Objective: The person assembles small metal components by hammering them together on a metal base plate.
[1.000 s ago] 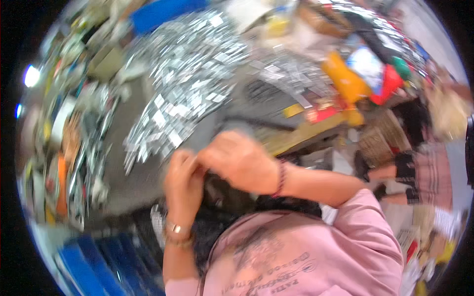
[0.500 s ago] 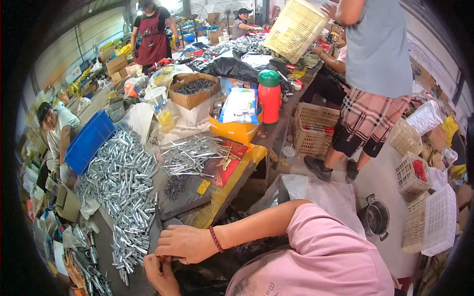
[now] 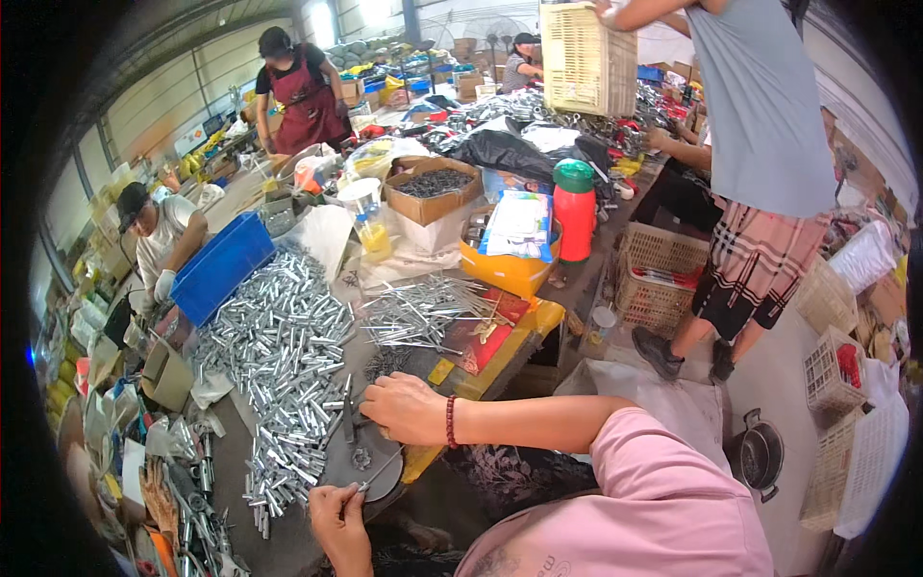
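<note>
My left hand (image 3: 341, 529) pinches the end of a thin metal rod (image 3: 381, 469) above a round grey plate (image 3: 385, 483) at the table's front edge. Farther forward, my right hand (image 3: 406, 409), with a beaded bracelet at the wrist, has its fingers curled down near the tabletop. Whatever they may hold is hidden. Beside its fingertips lies a dark narrow tool (image 3: 348, 413). A large heap of silvery metal sleeves (image 3: 279, 346) spreads to the left. Beyond my right hand are a small pile of dark little parts (image 3: 386, 362) and a pile of thin rods (image 3: 423, 310).
A person steadies a blue bin (image 3: 221, 269) at the heap's far left. Behind the rods stand a cardboard box of dark screws (image 3: 433, 207) and a red flask (image 3: 575, 216). On the right, a standing person holds a cream crate (image 3: 588, 62); a metal pot (image 3: 760, 457) sits on the floor.
My hands, close together before, are now apart: the right has moved forward, and the rod shows in the left. The cream crate has become more upright. The whole view has shifted.
</note>
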A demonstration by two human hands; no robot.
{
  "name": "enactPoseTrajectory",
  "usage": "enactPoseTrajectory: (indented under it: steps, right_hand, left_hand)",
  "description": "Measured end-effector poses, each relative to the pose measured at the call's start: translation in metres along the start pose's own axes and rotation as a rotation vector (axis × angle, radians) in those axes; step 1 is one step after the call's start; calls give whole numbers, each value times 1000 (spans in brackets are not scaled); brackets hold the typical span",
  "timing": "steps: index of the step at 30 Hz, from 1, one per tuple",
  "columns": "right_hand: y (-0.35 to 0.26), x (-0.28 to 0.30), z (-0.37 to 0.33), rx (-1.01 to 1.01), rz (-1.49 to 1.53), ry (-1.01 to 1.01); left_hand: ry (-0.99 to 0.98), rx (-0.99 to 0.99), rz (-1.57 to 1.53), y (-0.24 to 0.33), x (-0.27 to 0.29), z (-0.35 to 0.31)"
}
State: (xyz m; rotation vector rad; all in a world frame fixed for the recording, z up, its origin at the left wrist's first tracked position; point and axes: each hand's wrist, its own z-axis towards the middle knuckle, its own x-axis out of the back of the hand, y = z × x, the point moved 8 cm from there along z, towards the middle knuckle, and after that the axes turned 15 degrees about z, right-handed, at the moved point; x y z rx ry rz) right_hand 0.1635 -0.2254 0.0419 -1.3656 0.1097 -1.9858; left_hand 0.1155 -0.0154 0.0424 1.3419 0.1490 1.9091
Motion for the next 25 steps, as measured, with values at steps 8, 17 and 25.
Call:
enactPoseTrajectory:
  steps: [8,17,25]
  right_hand:
    - [-36,38,-20,68,280,86]
    - [-53,61,-44,95,323,26]
    - [-87,55,-30,209,325,96]
  left_hand:
    - [-59,3,114,-2,10,-3]
    - [-9,42,26,-2,-3,13]
    - [-21,36,46,-7,5,1]
